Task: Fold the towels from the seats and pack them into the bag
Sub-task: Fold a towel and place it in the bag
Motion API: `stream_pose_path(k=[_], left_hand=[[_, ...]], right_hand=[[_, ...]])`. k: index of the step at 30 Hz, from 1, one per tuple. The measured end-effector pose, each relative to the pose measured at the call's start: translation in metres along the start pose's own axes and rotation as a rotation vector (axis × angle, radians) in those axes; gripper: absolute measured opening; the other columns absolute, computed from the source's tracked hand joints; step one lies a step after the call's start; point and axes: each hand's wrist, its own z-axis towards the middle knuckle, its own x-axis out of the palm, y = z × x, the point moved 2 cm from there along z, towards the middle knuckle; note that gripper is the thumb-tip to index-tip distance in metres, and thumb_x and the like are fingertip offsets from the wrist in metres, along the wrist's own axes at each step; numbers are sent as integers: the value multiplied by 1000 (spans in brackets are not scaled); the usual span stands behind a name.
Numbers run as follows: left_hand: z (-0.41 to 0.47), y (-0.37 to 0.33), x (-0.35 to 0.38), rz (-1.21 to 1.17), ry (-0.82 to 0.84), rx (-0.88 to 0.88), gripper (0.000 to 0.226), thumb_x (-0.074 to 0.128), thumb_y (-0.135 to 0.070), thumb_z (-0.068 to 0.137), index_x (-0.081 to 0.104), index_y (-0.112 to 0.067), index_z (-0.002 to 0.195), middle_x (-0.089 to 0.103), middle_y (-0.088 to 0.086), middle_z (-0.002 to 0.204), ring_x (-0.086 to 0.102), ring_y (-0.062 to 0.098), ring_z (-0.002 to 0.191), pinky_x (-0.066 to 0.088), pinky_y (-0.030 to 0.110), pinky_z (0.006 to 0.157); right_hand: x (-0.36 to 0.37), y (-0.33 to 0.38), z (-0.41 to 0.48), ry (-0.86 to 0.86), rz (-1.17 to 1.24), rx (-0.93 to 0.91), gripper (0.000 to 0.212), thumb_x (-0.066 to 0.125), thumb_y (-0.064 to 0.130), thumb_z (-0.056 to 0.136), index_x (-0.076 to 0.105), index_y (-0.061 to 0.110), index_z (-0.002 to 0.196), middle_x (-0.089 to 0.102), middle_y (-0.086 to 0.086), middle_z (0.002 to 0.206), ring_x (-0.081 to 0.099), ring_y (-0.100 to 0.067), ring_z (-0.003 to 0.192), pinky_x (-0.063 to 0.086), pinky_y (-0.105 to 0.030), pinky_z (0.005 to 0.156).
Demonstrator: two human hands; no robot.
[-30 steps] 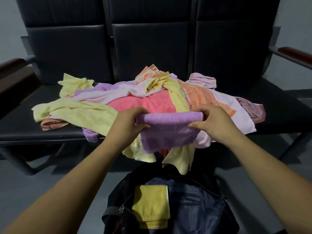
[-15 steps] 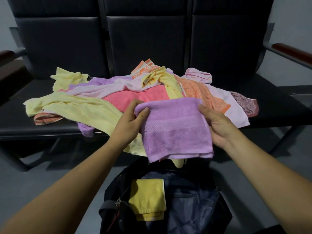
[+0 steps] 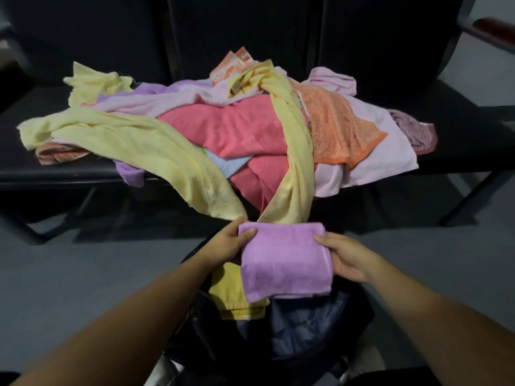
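A folded purple towel (image 3: 284, 263) hangs just above the open dark bag (image 3: 306, 330) on the floor. My left hand (image 3: 225, 246) grips its left edge, thumb on top. On the other side my right hand (image 3: 348, 256) holds its right edge. Inside the bag lies a folded yellow towel (image 3: 231, 296), partly covered by the purple one. A heap of unfolded towels (image 3: 237, 129) in yellow, pink, orange and lilac is spread over the black seats (image 3: 473, 135); two yellow ends droop over the seat's front edge.
The row of black seats has dark backrests behind and metal legs (image 3: 471, 196) at the right. A wooden armrest (image 3: 496, 26) sticks out at the upper right. Grey floor (image 3: 83, 274) lies to both sides of the bag.
Both hands have carried the folded purple towel down from the seat's front edge to just over the bag's opening. The view has tilted downward.
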Motion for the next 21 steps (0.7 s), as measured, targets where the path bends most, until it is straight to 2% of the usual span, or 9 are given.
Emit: stream_pose_path(k=[3, 5, 7, 11, 14, 16, 17, 19, 21], left_hand=[[17, 51, 15, 12, 67, -138, 22, 58, -37, 100, 56, -15, 103, 60, 3, 84, 60, 14, 68, 51, 30, 54], [28, 81, 24, 26, 93, -211, 25, 59, -42, 99, 56, -17, 103, 61, 4, 87, 62, 18, 73, 53, 32, 57], [39, 108, 34, 23, 112, -273, 24, 59, -44, 99, 56, -20, 101, 61, 3, 84, 60, 18, 71, 53, 33, 58], [66, 159, 48, 25, 100, -372, 29, 59, -43, 99, 53, -15, 97, 56, 8, 73, 52, 21, 64, 47, 37, 60], [91, 183, 62, 29, 28, -390, 22, 64, -39, 97, 55, -20, 97, 62, 6, 74, 57, 22, 66, 50, 39, 65], [104, 190, 74, -82, -38, -419, 23, 75, -33, 89, 59, -21, 102, 72, 5, 84, 66, 22, 72, 55, 37, 71], [110, 193, 81, -112, -50, -434, 29, 81, -30, 84, 63, -20, 104, 75, 4, 90, 69, 20, 78, 57, 33, 72], [118, 205, 95, -51, -28, -451, 40, 87, -30, 77, 65, -12, 105, 75, 2, 97, 70, 18, 88, 54, 27, 72], [121, 217, 105, 117, -22, -497, 40, 82, -27, 81, 58, -10, 108, 68, 0, 101, 64, 19, 92, 48, 28, 74]], right_hand=[[-22, -42, 21, -45, -108, 204, 28, 59, 16, 100, 66, 5, 125, 72, -20, 118, 70, -35, 106, 61, -48, 79], [-32, -63, 37, -92, -126, 274, 26, 60, 13, 100, 66, 1, 122, 74, -19, 113, 72, -34, 103, 60, -47, 80], [-41, -85, 58, -128, -131, 334, 25, 61, 11, 99, 66, -2, 120, 75, -19, 107, 72, -33, 97, 58, -43, 79], [-58, -119, 99, -211, -207, 443, 26, 64, 16, 98, 67, 1, 119, 71, -19, 117, 68, -34, 104, 56, -42, 81], [-67, -137, 135, -406, -358, 335, 32, 66, 20, 98, 67, -4, 119, 69, -21, 117, 66, -36, 107, 55, -46, 92], [-67, -143, 150, -554, -552, 231, 37, 63, 24, 99, 66, -9, 116, 68, -21, 109, 66, -34, 103, 53, -38, 88], [-66, -147, 156, -612, -609, 186, 39, 63, 24, 99, 64, -11, 115, 67, -24, 106, 66, -34, 102, 50, -39, 86], [-63, -155, 166, -641, -636, 158, 51, 68, 21, 94, 55, -12, 131, 63, -29, 125, 61, -39, 117, 47, -39, 95], [-57, -165, 171, -606, -709, 148, 72, 72, 18, 90, 38, -7, 148, 49, -27, 146, 50, -39, 134, 41, -38, 109]])
